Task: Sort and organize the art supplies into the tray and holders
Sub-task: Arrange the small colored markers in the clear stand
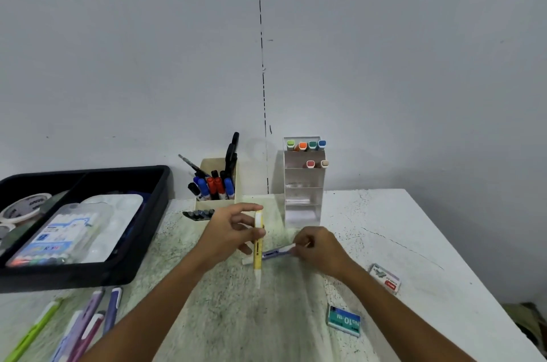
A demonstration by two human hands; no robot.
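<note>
My left hand [229,235] pinches a yellow highlighter [258,243]; my right hand [318,247] grips a purple one [275,253] on the table. Six already stand in the clear holder [302,198] (loose pens [88,320] and staple boxes [344,320] remain).

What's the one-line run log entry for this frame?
left hand: holds yellow highlighter upright | right hand: pinches purple pen lying on table | clear tiered holder: six highlighters in
</note>
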